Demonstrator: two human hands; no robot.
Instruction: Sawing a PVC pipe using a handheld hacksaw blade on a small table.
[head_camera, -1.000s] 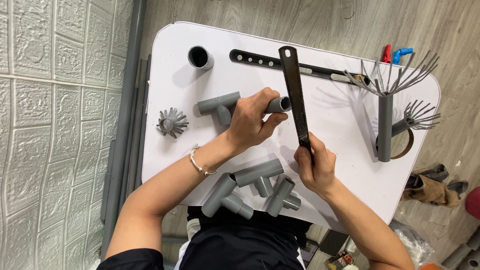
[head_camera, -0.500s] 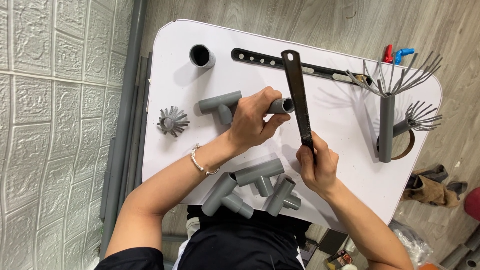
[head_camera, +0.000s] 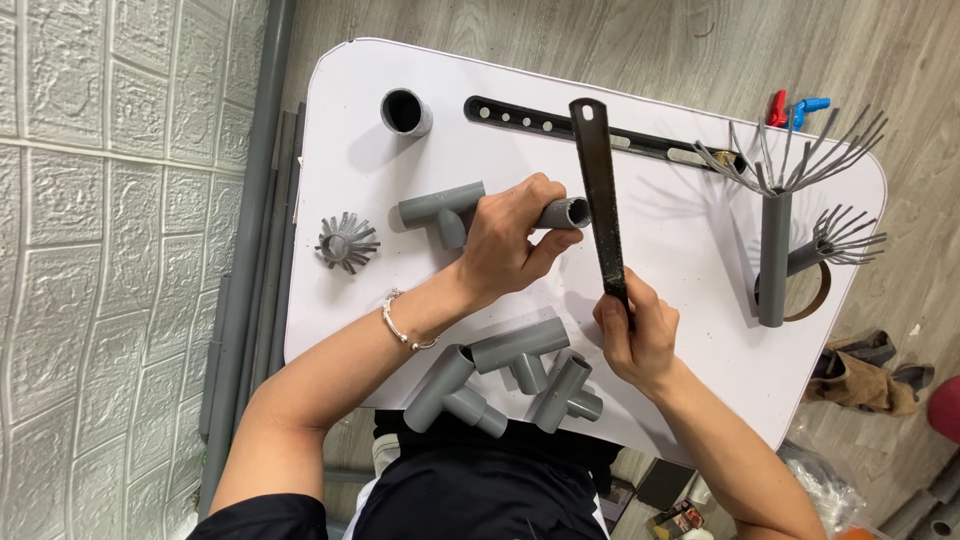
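My left hand (head_camera: 512, 242) grips a grey plastic T-shaped pipe fitting (head_camera: 436, 210) that lies on the white table (head_camera: 660, 230), with the pipe's open end poking out to the right of my fingers. My right hand (head_camera: 636, 332) holds a long dark saw blade (head_camera: 600, 190) by its lower end. The blade stands nearly upright in view, just right of the pipe's open end, and I cannot tell whether it touches the pipe.
Three more grey T-fittings (head_camera: 510, 372) lie near the table's front edge. A short grey pipe piece (head_camera: 406, 110) and a black perforated bar (head_camera: 560, 126) sit at the back. A fringed pipe piece (head_camera: 347, 242) lies left; a tall fringed pipe assembly (head_camera: 776, 250) stands right.
The blade's top has shifted slightly toward the pipe's open end. Both hands otherwise keep their grips and places.
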